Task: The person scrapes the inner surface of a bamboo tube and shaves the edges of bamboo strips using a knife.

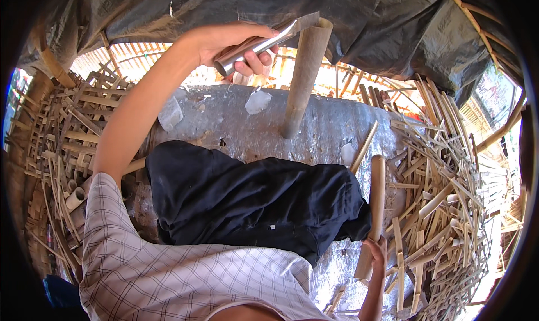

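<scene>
Raised at the upper middle, my left hand (244,47) is wrapped round the shiny metal tube handle of a broad-bladed knife (238,58). The grey blade reaches right, to the top end of a bamboo tube (307,77); I cannot tell whether it has cut in. That tube stands nearly upright on a worn grey surface (247,127). At the lower right, my right hand (375,251) is closed round a thick, round-ended wooden stick (377,195), near its lower part. Some of the fingers are hidden behind the stick.
My legs in dark trousers (247,195) lie across the middle. Split bamboo strips (443,220) are heaped on the right. Woven bamboo (78,119) and a cut tube (74,197) are on the left. Pale lumps (258,101) lie on the surface. A black plastic sheet (224,7) hangs above.
</scene>
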Motion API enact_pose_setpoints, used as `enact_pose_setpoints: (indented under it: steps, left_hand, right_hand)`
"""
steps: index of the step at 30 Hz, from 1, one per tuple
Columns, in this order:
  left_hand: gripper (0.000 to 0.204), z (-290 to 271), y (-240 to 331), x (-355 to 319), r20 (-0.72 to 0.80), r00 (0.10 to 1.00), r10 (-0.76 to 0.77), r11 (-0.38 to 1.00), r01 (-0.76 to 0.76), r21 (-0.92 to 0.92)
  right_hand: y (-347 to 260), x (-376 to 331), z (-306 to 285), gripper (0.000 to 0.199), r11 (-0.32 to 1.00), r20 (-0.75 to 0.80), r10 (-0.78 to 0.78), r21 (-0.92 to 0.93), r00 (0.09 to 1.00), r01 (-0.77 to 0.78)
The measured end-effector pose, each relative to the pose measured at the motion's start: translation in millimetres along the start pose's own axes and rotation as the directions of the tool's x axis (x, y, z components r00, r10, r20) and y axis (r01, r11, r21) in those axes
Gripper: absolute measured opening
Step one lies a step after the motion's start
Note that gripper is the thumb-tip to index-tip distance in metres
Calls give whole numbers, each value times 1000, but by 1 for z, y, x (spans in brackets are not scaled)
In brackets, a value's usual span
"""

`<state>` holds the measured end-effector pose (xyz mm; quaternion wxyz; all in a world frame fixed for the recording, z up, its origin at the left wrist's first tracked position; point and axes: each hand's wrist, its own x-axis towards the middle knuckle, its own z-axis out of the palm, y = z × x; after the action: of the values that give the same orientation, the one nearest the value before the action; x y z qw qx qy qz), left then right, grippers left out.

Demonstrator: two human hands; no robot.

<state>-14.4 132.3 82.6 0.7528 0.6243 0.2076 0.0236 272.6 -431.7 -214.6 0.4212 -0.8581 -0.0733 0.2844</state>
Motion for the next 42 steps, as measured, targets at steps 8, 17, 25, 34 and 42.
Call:
enact_pose_setpoints:
  steps: [8, 17, 25, 34, 42]
  left_hand:
    - [33, 35, -15, -5, -48, 986, 160, 982, -164, -93]
    - [28, 71, -27, -17, -22, 986, 165, 944, -165, -287]
    - [25, 83, -38, -18, -60, 983, 175, 931, -185, -314]
    - [26, 91, -39, -8, -99, 981, 164, 931, -188, -312]
    - [26, 94, -50, 11, -254, 959, 127, 952, -190, -241]
  right_hand:
    - [-119, -33, -5, 43, 868, -18, -444, 240, 896, 434]
    - [-289, -62, 4, 60, 410, -128, -912, -254, 390, 876]
    - [-383, -69, 21, 62, 184, 158, -929, -590, 335, 787]
    - [-445, -101, 18, 50, 16, -71, -997, -555, -28, 832]
    - [-396, -44, 29, 80, 189, 278, -865, -589, 417, 786]
